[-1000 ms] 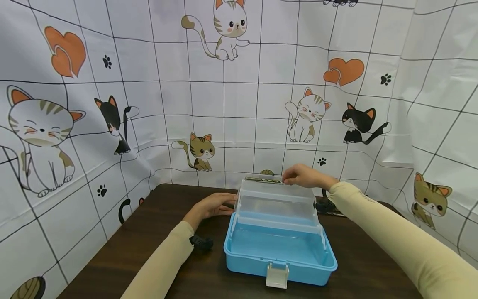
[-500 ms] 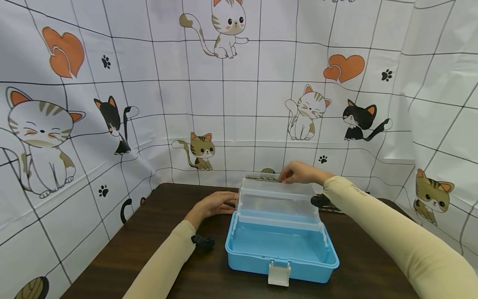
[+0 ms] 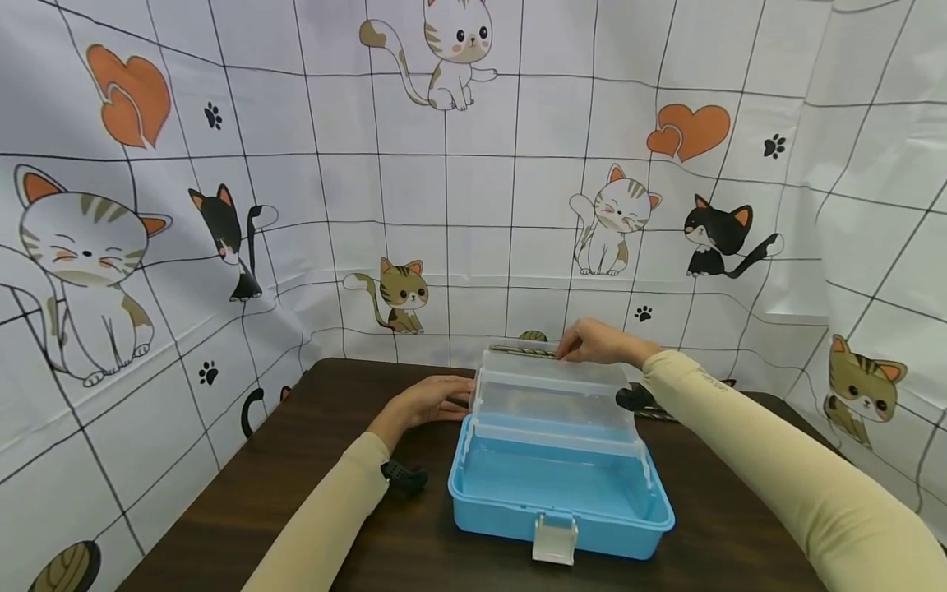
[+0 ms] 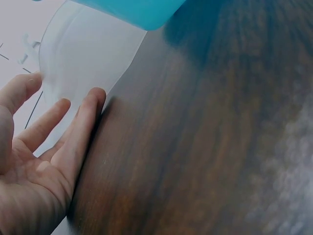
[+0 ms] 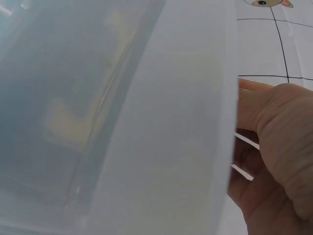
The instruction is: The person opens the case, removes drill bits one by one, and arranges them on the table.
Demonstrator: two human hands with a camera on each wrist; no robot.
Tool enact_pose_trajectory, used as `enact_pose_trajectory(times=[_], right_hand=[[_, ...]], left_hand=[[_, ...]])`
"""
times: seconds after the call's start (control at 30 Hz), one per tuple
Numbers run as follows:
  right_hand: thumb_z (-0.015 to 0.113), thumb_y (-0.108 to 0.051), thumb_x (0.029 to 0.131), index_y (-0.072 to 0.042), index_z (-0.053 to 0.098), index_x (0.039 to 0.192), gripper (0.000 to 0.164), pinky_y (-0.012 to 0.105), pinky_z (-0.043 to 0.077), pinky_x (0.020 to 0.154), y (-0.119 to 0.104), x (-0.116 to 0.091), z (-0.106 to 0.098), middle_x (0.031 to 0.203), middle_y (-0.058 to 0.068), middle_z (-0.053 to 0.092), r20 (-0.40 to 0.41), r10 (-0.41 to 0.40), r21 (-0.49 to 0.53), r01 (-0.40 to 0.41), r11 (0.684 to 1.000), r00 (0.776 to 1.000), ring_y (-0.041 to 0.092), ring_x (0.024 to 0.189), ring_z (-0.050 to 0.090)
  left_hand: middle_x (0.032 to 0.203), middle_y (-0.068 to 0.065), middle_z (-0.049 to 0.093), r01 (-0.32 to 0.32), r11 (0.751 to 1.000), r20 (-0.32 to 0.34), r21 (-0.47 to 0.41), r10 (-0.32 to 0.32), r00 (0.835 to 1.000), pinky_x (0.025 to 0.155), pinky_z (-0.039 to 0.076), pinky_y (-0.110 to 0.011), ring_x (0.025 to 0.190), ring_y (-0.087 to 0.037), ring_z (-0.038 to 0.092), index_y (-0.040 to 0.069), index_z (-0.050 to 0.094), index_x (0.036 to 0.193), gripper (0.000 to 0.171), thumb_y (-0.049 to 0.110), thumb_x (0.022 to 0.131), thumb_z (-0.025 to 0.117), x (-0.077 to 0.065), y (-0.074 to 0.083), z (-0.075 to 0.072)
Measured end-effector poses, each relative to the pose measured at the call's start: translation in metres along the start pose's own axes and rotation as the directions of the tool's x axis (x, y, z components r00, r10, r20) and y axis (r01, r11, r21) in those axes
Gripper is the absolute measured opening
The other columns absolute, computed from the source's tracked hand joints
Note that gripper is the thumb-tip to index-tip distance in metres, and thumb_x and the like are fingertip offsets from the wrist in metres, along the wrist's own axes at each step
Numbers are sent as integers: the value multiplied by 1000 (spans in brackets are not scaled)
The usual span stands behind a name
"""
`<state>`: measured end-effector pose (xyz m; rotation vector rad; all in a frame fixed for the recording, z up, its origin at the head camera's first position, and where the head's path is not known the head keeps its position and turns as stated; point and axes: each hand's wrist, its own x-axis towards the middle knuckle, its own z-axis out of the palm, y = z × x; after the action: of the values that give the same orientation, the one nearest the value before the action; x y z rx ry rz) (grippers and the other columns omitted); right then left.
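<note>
A light-blue plastic storage box (image 3: 562, 481) stands on the dark table, its translucent lid (image 3: 551, 399) raised at the back. The inside of the box shows bare blue plastic. A white latch (image 3: 555, 540) hangs down from the front wall. My left hand (image 3: 429, 400) is at the lid's left side; in the left wrist view its extended fingertips (image 4: 97, 93) touch or nearly touch the clear plastic. With the right hand (image 3: 595, 341) I pinch the lid's upper edge, thumb on the near side and fingers curled behind. A thin striped greenish band shows along that edge; its nature is unclear.
Brown wood-grain table (image 3: 296, 469) surrounds the box. A white sheet (image 3: 473, 197) printed with cats, hearts and grid lines hangs behind and at both sides. Black devices (image 3: 404, 475) sit at both wrists.
Both hands keep their places on the lid, which stands at about the same angle. The whole view shifts slightly; the right hand moves only a little.
</note>
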<state>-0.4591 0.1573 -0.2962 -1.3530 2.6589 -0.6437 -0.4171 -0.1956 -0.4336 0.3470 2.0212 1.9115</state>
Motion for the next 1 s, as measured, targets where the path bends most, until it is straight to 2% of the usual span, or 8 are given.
enact_pose_trajectory(times=[0.47, 0.77, 1.0], right_hand=[[63, 9, 95, 2, 77, 106, 19, 35, 59, 78, 0, -5, 0, 102, 9, 74, 3, -9, 15, 9, 1000, 1000, 21, 91, 69], [61, 5, 99, 2, 75, 110, 18, 32, 57, 76, -2, -6, 1, 101, 5, 73, 36, -3, 7, 3, 1000, 999, 17, 88, 67], [63, -2, 101, 2, 74, 111, 16, 35, 55, 69, -2, -7, -1, 94, 3, 71, 5, -9, 22, 9, 1000, 1000, 19, 80, 63]], left_hand=[[131, -18, 60, -2, 1000, 15, 8, 2, 1000, 89, 59, -42, 107, -33, 68, 3, 51, 147, 60, 38, 102, 66, 1, 0, 2], [129, -18, 61, -2, 1000, 28, -12, 2, 1000, 89, 58, -43, 108, -33, 67, 2, 50, 147, 56, 34, 103, 64, 0, -1, 1], [130, -19, 61, -9, 1000, 25, -8, 9, 1000, 91, 58, -42, 109, -33, 67, 1, 49, 148, 56, 33, 104, 63, -2, 1, 1]])
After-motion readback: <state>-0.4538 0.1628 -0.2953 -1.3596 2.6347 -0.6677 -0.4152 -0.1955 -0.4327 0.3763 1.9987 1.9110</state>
